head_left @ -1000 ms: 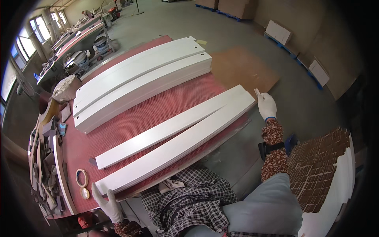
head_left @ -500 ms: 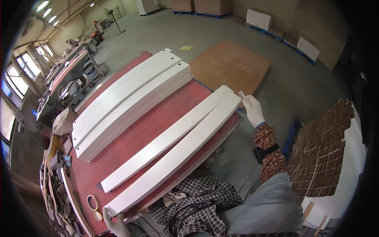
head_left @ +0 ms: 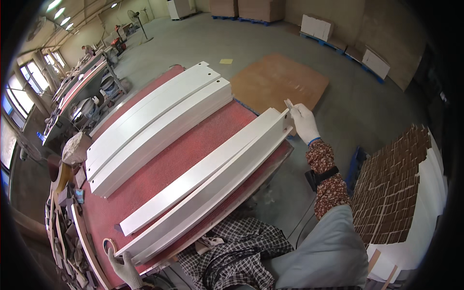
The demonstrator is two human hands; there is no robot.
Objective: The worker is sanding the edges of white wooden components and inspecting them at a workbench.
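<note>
A long white board (head_left: pixel 203 203) stands tipped up on its edge near the front of the red-topped table (head_left: pixel 188 150). My left hand (head_left: pixel 124 269), in a white glove, grips its near left end with the thumb against the face. At the far right end, my gloved right hand (head_left: pixel 305 123) is closed around a small flat pale piece (head_left: pixel 288 103) and lies against the board's end; its exact kind is unclear. A second white board (head_left: pixel 193 176) lies flat just behind. Farther back are two stacks of white boards (head_left: pixel 159 140) with holes at their ends.
A tape roll (head_left: pixel 108 245) lies beside my left hand. Offcuts (head_left: pixel 72 241) heap along the left edge. Right of me stands a tall stack of brown-edged sheets (head_left: pixel 396 188). A brown sheet (head_left: pixel 280 82) lies beyond the table. Other workbenches (head_left: pixel 82 87) stand at far left.
The near board has turned from lying flat to standing tipped on its edge. My left hand has moved left and up around its end; my right hand has shifted slightly left.
</note>
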